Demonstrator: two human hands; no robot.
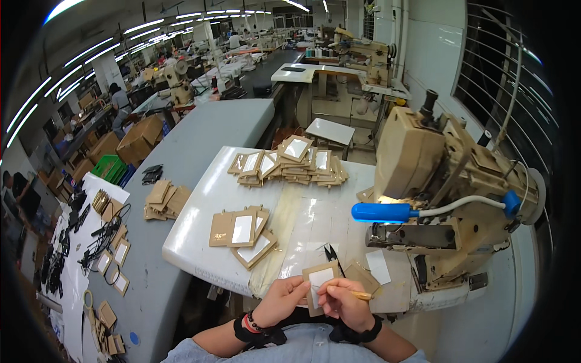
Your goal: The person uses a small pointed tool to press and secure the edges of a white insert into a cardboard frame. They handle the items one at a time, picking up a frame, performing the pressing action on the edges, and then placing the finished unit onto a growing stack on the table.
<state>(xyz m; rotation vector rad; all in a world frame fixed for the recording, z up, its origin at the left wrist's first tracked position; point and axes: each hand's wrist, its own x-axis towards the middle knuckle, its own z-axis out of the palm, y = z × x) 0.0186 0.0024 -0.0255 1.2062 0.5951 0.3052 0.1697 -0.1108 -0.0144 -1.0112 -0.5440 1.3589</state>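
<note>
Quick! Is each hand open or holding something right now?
Left hand: closed, holding a flat tan-and-white piece.
Right hand: closed, holding a slim gold-coloured tool.

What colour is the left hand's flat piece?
The flat piece is tan with a white panel (head view).

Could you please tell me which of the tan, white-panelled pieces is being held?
The tan piece in the left hand, low in the picture; unlike it, the others lie heaped or loose, unheld.
</note>
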